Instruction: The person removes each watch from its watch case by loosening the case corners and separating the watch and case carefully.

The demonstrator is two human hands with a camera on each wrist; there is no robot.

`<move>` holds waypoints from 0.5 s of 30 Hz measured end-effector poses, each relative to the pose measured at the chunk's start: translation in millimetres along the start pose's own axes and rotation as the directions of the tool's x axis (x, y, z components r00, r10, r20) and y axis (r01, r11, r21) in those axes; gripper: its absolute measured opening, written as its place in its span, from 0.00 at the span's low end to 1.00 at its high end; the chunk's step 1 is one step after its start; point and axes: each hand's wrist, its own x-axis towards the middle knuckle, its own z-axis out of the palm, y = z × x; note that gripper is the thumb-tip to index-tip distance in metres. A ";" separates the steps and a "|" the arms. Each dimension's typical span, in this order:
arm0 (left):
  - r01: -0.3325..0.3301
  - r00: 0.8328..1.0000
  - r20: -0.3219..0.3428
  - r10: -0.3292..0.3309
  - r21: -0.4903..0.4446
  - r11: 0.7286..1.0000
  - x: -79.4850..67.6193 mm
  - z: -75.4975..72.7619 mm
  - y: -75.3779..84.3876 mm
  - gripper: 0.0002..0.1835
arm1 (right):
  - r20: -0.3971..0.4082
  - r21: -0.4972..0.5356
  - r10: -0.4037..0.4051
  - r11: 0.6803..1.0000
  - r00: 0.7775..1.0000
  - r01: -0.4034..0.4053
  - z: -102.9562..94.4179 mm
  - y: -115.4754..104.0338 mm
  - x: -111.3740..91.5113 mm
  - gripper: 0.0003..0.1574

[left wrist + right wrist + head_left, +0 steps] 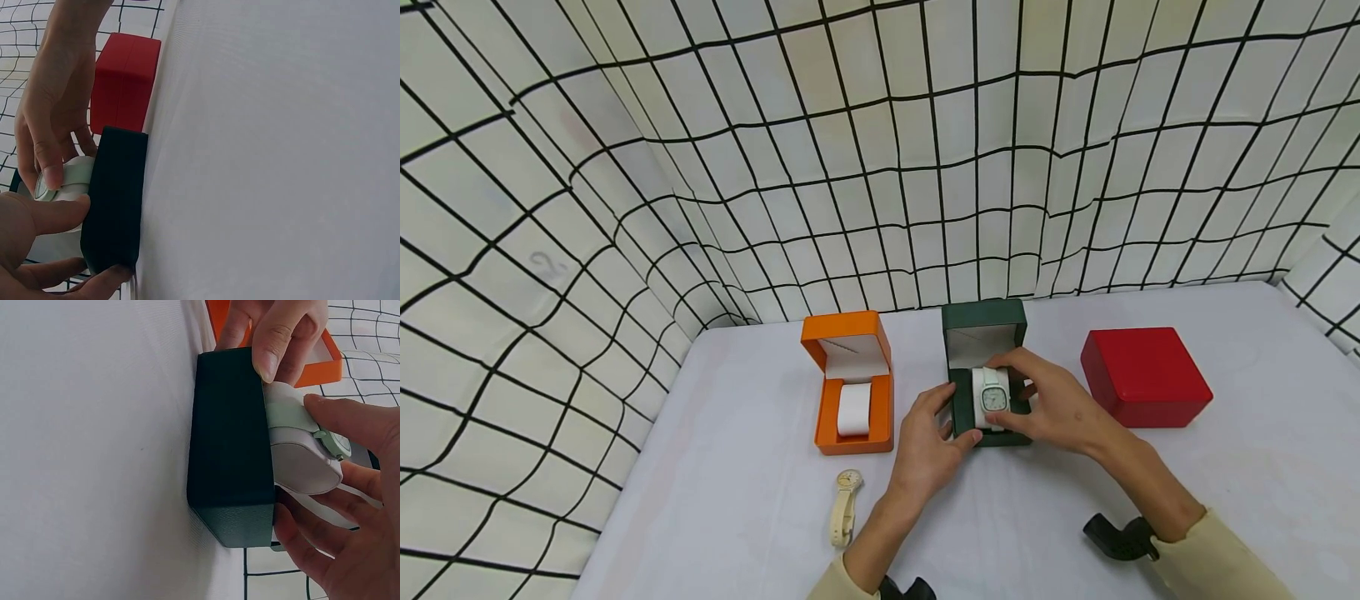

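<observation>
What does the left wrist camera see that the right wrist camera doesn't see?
Only the left wrist view shows the closed red box.

Only the right wrist view shows part of the orange watch box.

Both show the dark green watch box, the pale green wristwatch around its white cushion, the left-hand grip, the right-hand grip, the white tablecloth and the black-gridded wall.
</observation>
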 end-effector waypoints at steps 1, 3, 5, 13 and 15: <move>0.001 1.000 0.000 -0.001 0.000 1.000 0.1 0.0 -0.2 0.38 | -0.001 0.003 0.001 1.000 1.000 -0.001 0.1 0.1 -0.1 0.39; 0.002 1.000 -0.001 -0.002 0.004 1.000 0.0 -0.2 -0.2 0.38 | -0.004 0.012 0.004 1.000 1.000 -0.004 0.4 0.1 -0.2 0.40; 0.002 1.000 -0.004 -0.002 0.008 1.000 -0.1 -0.5 -0.1 0.38 | -0.005 0.020 0.009 1.000 1.000 -0.009 0.5 -0.2 -0.7 0.40; 0.007 1.000 -0.020 -0.006 0.076 0.997 0.5 -1.4 1.1 0.38 | -0.029 0.051 0.027 0.998 0.999 -0.025 -0.9 -1.7 -2.4 0.43; 0.003 1.000 -0.019 -0.001 0.103 0.995 0.4 -1.9 1.3 0.38 | -0.033 0.063 0.025 0.998 0.999 -0.023 -1.4 -2.1 -2.6 0.43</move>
